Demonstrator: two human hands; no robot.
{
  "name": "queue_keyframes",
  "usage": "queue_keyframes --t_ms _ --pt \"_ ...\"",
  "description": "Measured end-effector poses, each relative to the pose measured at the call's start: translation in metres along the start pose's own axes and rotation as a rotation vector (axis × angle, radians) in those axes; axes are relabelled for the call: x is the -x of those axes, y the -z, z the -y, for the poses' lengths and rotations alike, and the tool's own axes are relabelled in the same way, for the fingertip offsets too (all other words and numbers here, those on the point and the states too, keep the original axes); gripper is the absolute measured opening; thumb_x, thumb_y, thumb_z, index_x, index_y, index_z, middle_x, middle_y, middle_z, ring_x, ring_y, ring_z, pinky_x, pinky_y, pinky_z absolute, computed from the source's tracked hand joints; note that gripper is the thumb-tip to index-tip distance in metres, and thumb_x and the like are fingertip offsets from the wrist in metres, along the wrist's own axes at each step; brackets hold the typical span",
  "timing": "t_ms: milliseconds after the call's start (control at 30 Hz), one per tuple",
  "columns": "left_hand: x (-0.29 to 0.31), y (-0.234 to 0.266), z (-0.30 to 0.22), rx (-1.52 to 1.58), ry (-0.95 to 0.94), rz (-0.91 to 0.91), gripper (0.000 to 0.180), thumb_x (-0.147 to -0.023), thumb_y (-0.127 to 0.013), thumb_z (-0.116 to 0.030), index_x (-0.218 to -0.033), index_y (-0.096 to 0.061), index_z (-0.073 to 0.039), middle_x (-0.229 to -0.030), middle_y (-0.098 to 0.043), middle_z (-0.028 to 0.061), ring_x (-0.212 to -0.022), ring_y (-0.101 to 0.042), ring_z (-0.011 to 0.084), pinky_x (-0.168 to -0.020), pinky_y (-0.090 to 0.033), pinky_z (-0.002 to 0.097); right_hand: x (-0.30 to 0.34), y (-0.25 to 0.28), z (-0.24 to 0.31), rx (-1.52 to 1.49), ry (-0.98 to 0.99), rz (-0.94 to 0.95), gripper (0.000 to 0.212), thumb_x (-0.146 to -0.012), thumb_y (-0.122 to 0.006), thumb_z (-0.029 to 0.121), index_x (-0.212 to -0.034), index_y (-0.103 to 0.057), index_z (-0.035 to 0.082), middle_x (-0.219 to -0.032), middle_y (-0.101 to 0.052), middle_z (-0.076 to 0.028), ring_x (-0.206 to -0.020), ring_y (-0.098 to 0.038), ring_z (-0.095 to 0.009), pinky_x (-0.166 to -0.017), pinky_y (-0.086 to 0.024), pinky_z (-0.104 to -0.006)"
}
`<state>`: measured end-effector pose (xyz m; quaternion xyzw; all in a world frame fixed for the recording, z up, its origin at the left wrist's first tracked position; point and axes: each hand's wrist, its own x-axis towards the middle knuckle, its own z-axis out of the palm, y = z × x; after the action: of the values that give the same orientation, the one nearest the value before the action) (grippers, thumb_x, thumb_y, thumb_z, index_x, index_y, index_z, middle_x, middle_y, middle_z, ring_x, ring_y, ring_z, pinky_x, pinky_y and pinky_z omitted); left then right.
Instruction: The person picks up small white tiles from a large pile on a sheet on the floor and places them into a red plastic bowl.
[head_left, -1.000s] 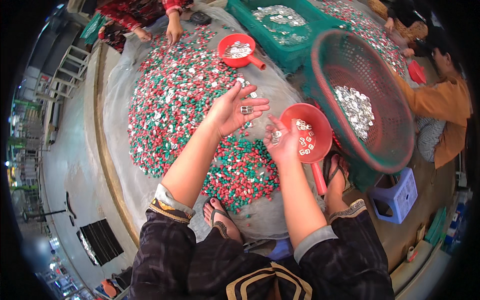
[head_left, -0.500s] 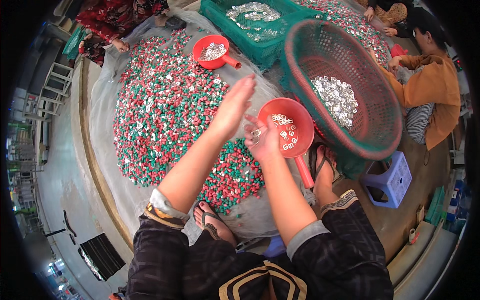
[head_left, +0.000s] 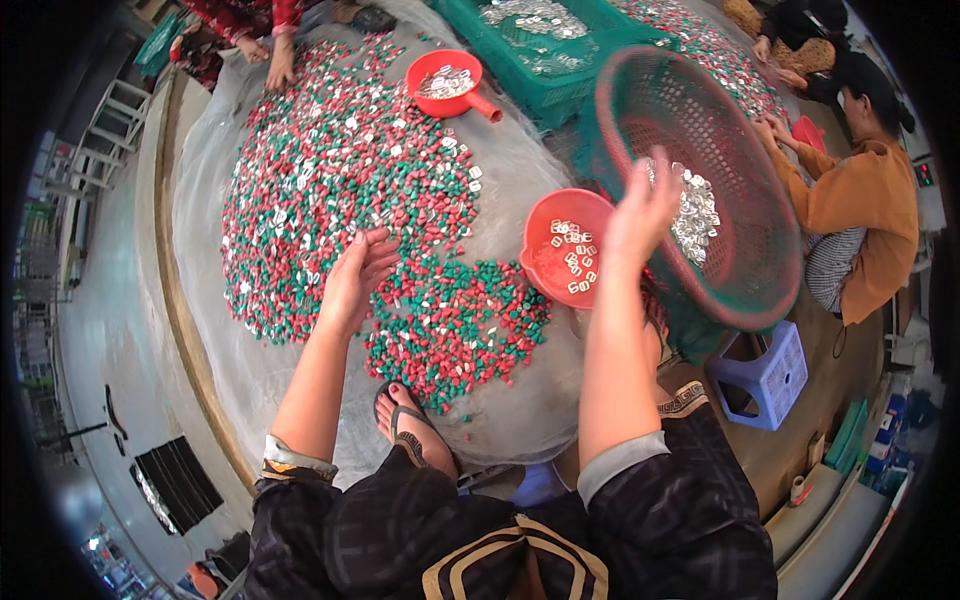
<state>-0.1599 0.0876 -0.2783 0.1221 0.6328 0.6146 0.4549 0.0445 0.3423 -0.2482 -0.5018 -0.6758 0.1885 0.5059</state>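
My left hand (head_left: 357, 277) hovers palm inward over the pile of red and green pebble-like pieces (head_left: 455, 330), fingers loosely bent and apart, with nothing visible in it. Small white and silvery metal buckles (head_left: 281, 215) lie scattered through that pile. My right hand (head_left: 638, 215) is raised at the near left rim of a large oval basket (head_left: 640, 75) wrapped in green netting. Its fingers are stretched out and a little blurred. Silvery buckles (head_left: 695, 215) are heaped inside the basket. Below that hand sits a red dipper (head_left: 540, 262) with several buckles (head_left: 580, 285); my right forearm covers its handle.
Another red dipper (head_left: 445, 100) with buckles stands at the pile's far edge. Behind is a green netted crate (head_left: 560, 85). A blue plastic stool (head_left: 765, 375) stands at right. A co-worker in orange (head_left: 870, 210) sits beyond the basket; another person's hands (head_left: 280, 62) reach in at far left.
My right hand has moved from beside the near dipper up to the basket rim. My left hand has drawn back left over the pile. The co-worker's hands at far left reach farther onto the pile.
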Motion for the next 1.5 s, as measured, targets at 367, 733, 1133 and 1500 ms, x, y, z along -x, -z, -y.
queue_keyframes --t_ms 367,733,1133,1500 --pt "0.049 0.081 0.093 -0.601 -0.116 -0.277 0.02 -0.076 -0.065 -0.013 -0.091 -0.065 0.0 -0.075 -0.066 0.0076 -0.067 -0.061 0.0139 -0.064 -0.049 0.0285 0.153 -0.047 0.053 -0.214 0.061 0.897 0.017 -0.073 -0.066 0.016 -0.088 -0.065 0.008 -0.088 -0.06 -0.011 -0.09 -0.055 -0.029 -0.08 -0.042 -0.0383" --pt "0.074 0.068 0.147 -1.019 -0.064 -0.236 0.037 -0.065 -0.066 -0.007 -0.101 -0.061 -0.012 -0.079 -0.059 0.011 -0.075 -0.06 0.0271 -0.069 -0.048 0.0375 0.295 -0.049 0.02 0.12 0.459 1.296 0.022 -0.071 -0.068 0.018 -0.091 -0.067 0.013 -0.083 -0.055 -0.007 -0.088 -0.053 -0.026 -0.079 -0.043 -0.0382" --pt "0.088 0.061 0.152 -1.075 -0.287 -0.242 0.025 -0.07 -0.065 -0.009 -0.095 -0.064 -0.013 -0.087 -0.058 0.0116 -0.08 -0.059 0.0292 -0.071 -0.048 0.0384 0.268 -0.041 0.009 0.037 0.275 1.159 0.009 -0.07 -0.063 0.013 -0.075 -0.062 0.006 -0.082 -0.058 -0.011 -0.083 -0.056 -0.029 -0.072 -0.046 -0.0392" --pt "0.071 0.07 0.146 -0.795 -0.204 -0.319 0.013 -0.077 -0.064 -0.013 -0.084 -0.061 -0.002 -0.075 -0.062 0.0093 -0.066 -0.061 0.0183 -0.059 -0.048 0.0306 0.304 0.013 0.0 -0.017 0.74 1.157 0.035 -0.072 -0.061 0.02 -0.106 -0.056 0.012 -0.114 -0.049 -0.01 -0.105 -0.046 -0.027 -0.091 -0.033 -0.0472"
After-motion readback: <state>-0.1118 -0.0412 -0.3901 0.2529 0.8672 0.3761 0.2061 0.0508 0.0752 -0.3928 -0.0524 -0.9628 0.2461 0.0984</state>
